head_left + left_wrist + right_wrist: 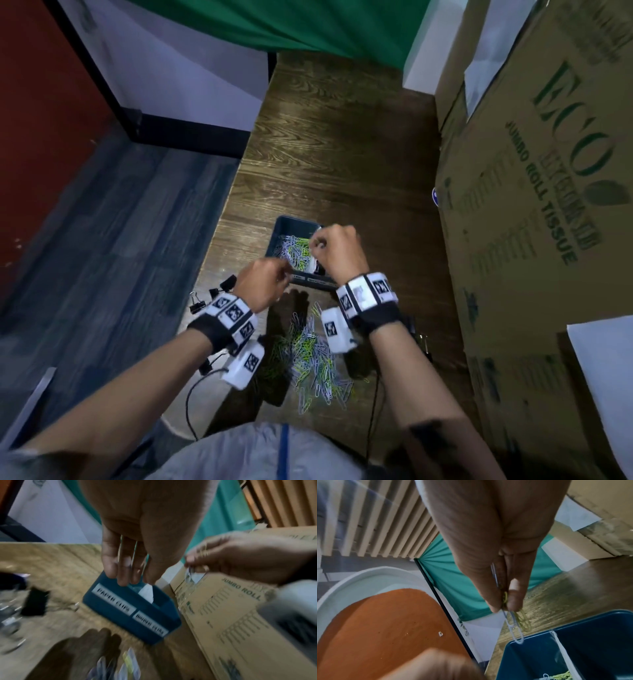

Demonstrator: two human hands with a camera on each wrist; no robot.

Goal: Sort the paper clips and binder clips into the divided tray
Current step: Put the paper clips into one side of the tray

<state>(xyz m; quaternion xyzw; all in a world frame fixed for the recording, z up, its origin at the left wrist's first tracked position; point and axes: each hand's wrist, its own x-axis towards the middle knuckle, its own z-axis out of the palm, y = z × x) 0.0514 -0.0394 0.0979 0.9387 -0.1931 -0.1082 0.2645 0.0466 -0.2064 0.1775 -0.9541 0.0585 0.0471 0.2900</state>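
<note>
Wooden table (pixel 329 164) bears blue tray (pixel 291 224), cardboard box (pixel 534 240) beside.

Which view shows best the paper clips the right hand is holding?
Right wrist: the paper clips hang sharp and close from the pinching fingers of the right hand, above the tray. In the head view that hand almost hides them. The left wrist view shows only a blur at those fingers.

Right hand (pixel 503 601) pinching paper clips (pixel 517 631) above tray (pixel 599 626)
</note>
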